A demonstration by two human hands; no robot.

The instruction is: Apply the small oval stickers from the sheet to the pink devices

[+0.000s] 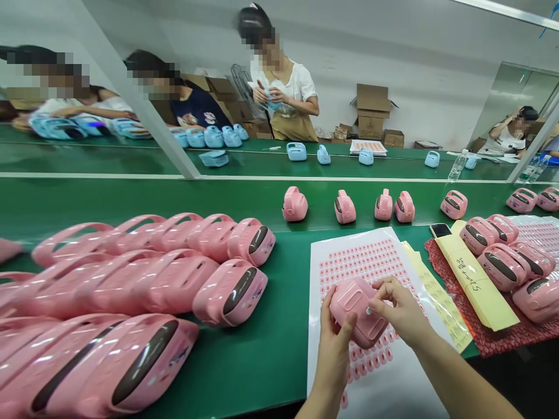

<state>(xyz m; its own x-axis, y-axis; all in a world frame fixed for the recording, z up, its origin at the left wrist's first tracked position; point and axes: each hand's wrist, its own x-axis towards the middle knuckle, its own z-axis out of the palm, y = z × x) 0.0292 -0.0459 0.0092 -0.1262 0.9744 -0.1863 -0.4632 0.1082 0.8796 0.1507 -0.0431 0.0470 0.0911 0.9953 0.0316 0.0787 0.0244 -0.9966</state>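
My left hand (334,331) is wrapped around a pink plastic case (356,299), whose underside with a raised oblong panel faces me. The thumb and fingers of my right hand (399,308) are pinched together at the case's right part, with a small whitish sticker (369,311) at the thumb tip. Beneath both hands lies a white sheet of small oval red-and-pink stickers (358,259), with gaps in its lower rows. Part of the sheet is hidden by my hands and the case.
Rows of pink handled cases (231,291) fill the left of the green table (279,361). Yellow papers (476,279), a phone (440,230) and more cases on red bubble wrap (454,291) lie right. Pink cases stand along the green strip (244,201); co-workers handle blue ones opposite.
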